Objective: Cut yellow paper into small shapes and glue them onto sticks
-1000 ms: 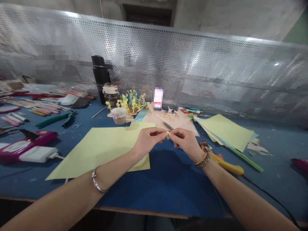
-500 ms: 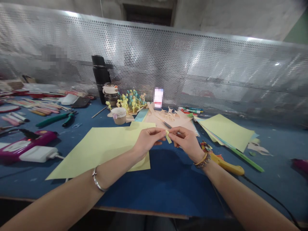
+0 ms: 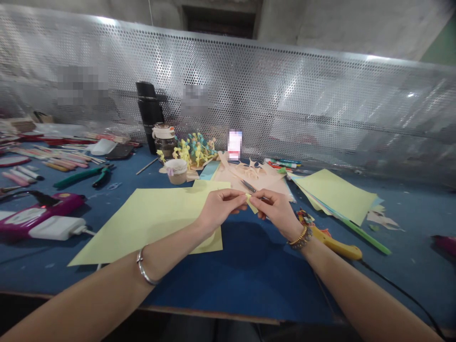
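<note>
A small strip of pale yellow paper (image 3: 252, 204) is pinched between my two hands above the blue table. My left hand (image 3: 221, 207) grips its left end between thumb and fingertips. On the other side, my right hand (image 3: 277, 212) pinches the strip with thumb and forefinger. The fingers partly cover the strip. Scissors (image 3: 248, 185) lie just beyond my fingertips, their handles hidden by my right hand. A large yellow paper sheet (image 3: 153, 216) lies under and left of my left hand.
A yellow glue gun (image 3: 337, 246) with a cord lies beside my right wrist. Right of it are stacked paper sheets (image 3: 337, 192). Paper flowers (image 3: 192, 151), a small cup (image 3: 177, 172) and a lit phone (image 3: 234, 145) stand behind. Green pliers (image 3: 80, 177) and a purple power strip (image 3: 46, 213) are left.
The yellow strip's free end has swung slightly to the right and shows at a different angle. My fingers have shifted a little; both hands stay in about the same place.
</note>
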`<state>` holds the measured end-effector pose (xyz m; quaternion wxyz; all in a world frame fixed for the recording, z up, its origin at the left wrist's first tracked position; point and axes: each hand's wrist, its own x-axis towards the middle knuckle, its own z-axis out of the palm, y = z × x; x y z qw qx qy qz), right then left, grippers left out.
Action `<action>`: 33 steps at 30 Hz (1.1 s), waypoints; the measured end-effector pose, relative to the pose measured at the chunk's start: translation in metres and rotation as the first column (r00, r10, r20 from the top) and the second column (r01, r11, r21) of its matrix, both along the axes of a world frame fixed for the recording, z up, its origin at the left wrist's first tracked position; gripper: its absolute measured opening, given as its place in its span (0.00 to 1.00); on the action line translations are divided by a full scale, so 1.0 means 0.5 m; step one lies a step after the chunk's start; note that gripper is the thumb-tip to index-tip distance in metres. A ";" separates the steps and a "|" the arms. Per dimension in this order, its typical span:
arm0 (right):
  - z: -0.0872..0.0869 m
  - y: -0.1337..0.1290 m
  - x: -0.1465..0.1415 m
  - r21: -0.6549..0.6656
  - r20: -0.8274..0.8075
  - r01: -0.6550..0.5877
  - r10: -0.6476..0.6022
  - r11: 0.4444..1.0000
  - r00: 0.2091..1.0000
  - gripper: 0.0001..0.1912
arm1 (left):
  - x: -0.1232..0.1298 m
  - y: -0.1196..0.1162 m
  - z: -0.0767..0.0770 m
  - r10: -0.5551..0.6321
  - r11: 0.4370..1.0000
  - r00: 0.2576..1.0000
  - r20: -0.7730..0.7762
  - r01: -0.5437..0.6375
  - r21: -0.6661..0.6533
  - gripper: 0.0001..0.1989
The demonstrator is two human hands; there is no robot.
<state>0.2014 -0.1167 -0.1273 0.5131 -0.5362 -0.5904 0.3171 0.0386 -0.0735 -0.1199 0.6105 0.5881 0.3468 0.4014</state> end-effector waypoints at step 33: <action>-0.010 0.009 0.001 -0.009 -0.072 -0.044 0.043 0.999 0.996 0.14 | 0.002 0.003 -0.003 0.031 0.999 0.997 0.070 -0.029 -0.033 0.11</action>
